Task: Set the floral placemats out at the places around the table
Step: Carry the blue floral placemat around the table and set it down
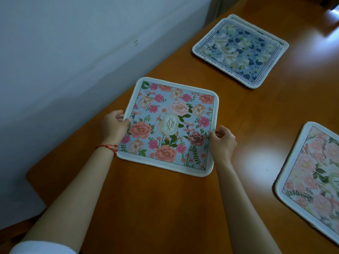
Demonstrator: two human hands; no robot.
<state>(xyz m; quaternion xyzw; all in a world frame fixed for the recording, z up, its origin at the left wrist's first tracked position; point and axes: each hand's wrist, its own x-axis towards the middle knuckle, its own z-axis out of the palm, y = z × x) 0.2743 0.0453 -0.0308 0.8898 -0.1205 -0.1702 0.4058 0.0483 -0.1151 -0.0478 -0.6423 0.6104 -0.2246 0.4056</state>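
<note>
A person's two bare forearms reached forward over a glossy orange-brown wooden surface (pixel 165 208). A white sleeve (pixel 42 247) showed at the left elbow, and a thin red string bracelet (pixel 108 147) circled the left wrist. Both hands held a square fabric placemat with a pale blue ground, pink and peach flowers and a white border (pixel 168 125). It lay near the surface's left edge, with an oval label reading "GARDEN" at its centre. The left hand (pixel 113 125) pinched the mat's left border, its thumb on top and fingers curled under. The right hand (pixel 222 142) gripped the right border, its fingers curled round the edge. To the right, well apart, a paler pink floral placemat with a white border (pixel 311 180) lay flat, partly cut off by the picture's edge. Farther back, a grey-blue placemat with cream blossoms and a lettered border (pixel 240 50) rested on a second mat, whose rim peeked out beneath. A pale wall (pixel 73 52) ran along the left.
</note>
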